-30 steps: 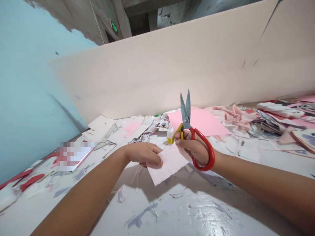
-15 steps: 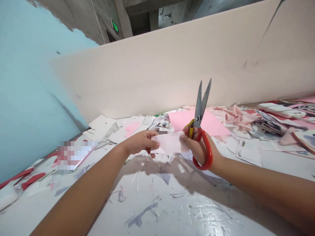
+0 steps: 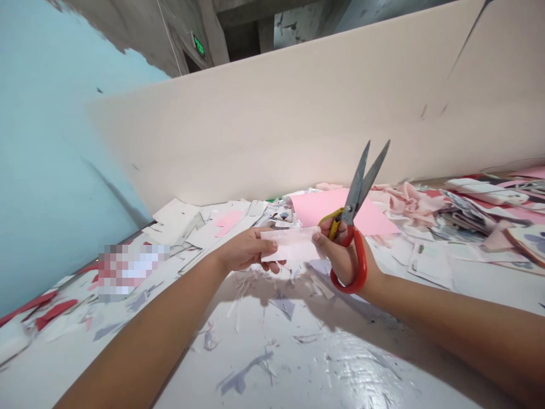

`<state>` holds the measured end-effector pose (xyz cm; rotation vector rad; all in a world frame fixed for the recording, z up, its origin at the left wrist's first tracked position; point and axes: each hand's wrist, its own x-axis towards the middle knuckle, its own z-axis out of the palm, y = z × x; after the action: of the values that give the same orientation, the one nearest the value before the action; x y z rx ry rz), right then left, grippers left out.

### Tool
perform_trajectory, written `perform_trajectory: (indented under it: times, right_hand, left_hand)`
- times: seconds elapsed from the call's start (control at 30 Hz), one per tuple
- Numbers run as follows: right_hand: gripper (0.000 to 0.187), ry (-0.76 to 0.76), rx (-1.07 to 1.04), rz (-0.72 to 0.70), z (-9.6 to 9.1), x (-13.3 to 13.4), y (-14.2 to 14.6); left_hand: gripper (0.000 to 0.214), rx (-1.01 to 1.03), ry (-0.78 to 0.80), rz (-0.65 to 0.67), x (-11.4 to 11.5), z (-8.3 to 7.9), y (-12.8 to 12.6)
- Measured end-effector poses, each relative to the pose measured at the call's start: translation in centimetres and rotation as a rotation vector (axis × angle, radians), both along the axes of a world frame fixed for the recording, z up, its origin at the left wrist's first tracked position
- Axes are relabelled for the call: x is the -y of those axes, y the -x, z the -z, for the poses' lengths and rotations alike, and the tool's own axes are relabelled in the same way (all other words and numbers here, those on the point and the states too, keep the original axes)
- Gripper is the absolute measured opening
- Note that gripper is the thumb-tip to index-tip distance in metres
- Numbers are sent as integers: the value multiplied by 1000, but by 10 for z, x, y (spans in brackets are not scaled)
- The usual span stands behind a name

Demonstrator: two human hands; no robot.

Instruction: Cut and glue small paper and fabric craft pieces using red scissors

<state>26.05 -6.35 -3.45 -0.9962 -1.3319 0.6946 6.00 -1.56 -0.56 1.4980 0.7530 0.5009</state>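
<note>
The paper [image 3: 293, 244] is held above the table [image 3: 306, 369], stretched between two hands: its left end is clamped between thumb and fingers of the left hand [image 3: 251, 250], its right end pinched under the thumb of the right hand [image 3: 343, 255]. The scissors [image 3: 348, 211] are also carried on the right hand, the red loop hung around it, the blades parted and pointed up, away from the paper. By the blades and the right hand, part of the pink sheet [image 3: 313, 207] behind is hidden. The table beneath is littered with scraps [image 3: 285, 307], and some of these are covered by the paper. Card pieces [image 3: 176, 221] are heaped at the far left, with red pieces [image 3: 57, 314] nearer the blue wall [image 3: 51, 170]; a pixelated patch [image 3: 130, 272] cannot be made out. Pink cloth [image 3: 413, 201] is bunched to the right, and the table is closed off behind by a pale panel [image 3: 264, 130].
</note>
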Motion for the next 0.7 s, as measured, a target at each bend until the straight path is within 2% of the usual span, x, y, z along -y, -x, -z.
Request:
perform_trajectory:
  times: [0.1,0.2,0.4,0.5,0.7]
  right_hand:
    - [18,36,-36,-49,-1,-1,1]
    - [23,152,-80,-191,2,-1,1]
    - [41,210,219,-395,5,12,4]
    - [46,243,251,-412,6,16,5]
    - [52,294,106,-394,13,17,8]
  left_hand:
    - [18,-13,-102,-50,-2,-4,4]
    - [14,36,-155,-142,-5,-8,8]
    - [9,216,-271,-384,-6,-13,6]
    - [4,231,-347,-449,-5,-16,5]
    - [6,131,-567,-574,11,-30,1]
